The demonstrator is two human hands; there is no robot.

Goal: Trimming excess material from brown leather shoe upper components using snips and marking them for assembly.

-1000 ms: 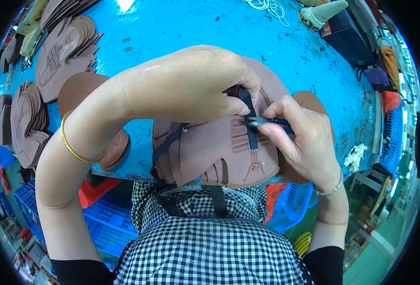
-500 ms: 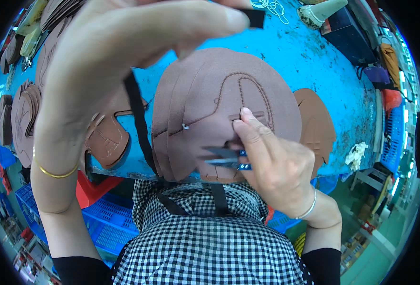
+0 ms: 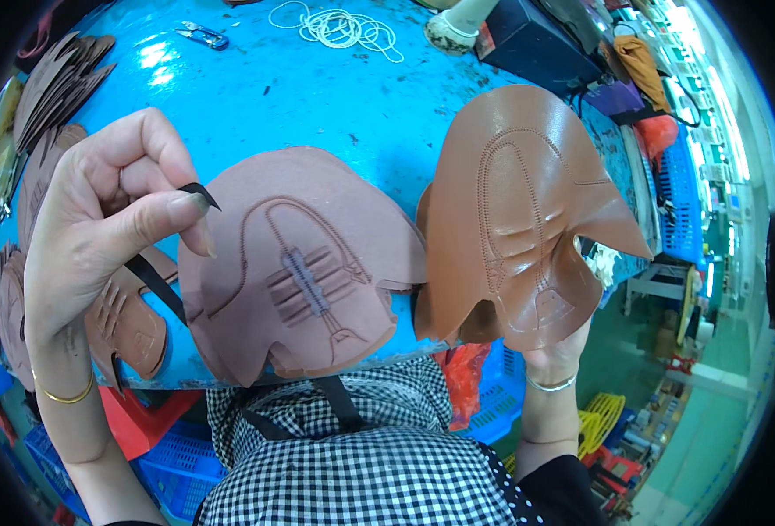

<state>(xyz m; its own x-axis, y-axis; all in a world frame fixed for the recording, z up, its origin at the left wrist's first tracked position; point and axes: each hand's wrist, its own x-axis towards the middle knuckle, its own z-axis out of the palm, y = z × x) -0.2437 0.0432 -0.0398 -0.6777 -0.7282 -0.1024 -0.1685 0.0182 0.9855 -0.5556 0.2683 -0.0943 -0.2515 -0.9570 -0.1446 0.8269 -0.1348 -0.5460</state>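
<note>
My left hand is raised at the left, thumb and finger pinching the end of a black strip. The strip hangs down toward the pieces on the table. At the right, my right hand holds up a glossy brown leather shoe upper from below; its fingers are mostly hidden behind it. The upper has curved stitching and raised ribs. Between my hands lies a stack of similar uppers, dull mauve side up, with stitch lines and a pale strip along the ribs.
Blue-handled thread snips and a coil of white cord lie on the far part of the blue table. More leather pieces are piled at the left. A dark box and a pale cone stand occupy the far right.
My right hand has left the stack and now lifts a brown upper at the right; the snips it held no longer show there. My left hand has lowered, still pinching the black strip.
</note>
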